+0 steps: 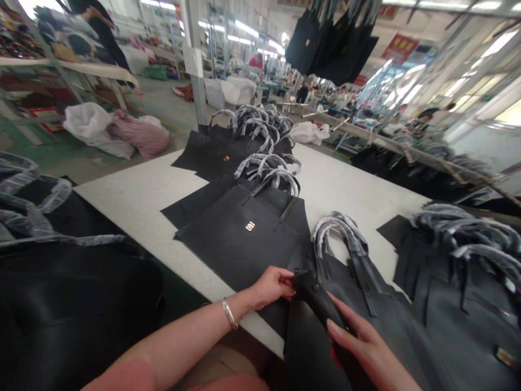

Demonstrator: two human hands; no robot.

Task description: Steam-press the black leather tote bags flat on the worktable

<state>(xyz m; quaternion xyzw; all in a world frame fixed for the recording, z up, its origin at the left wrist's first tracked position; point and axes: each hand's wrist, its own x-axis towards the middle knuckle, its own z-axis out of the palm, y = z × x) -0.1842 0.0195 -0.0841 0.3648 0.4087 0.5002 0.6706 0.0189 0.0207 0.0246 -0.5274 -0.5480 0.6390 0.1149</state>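
**Two hands, one black tote, near edge of the table**

You have one black leather-look tote bag [378,293] lying across the near edge of the long white table [337,184]. Both hands are on it. Your left hand [271,287] is clenched on a folded black top edge, with one silver bangle [229,313] on that wrist. Your right hand [366,347] grasps the same edge lower down, fingers curled over it. The tote's clear-plastic-wrapped handles [337,233] arch up on the table just ahead of your hands.

Count ahead: at least three flat black totes [240,244], overlapping on the table, two showing small gold logo plates. To your right, a stack of black totes [456,293], number unclear, shows one more gold plate. To your left is a dark pile of bags [61,271], also uncountable. On the floor beyond are one white plastic sack [91,130] and one pink sack [138,133]. Black bags [329,43] hang overhead.
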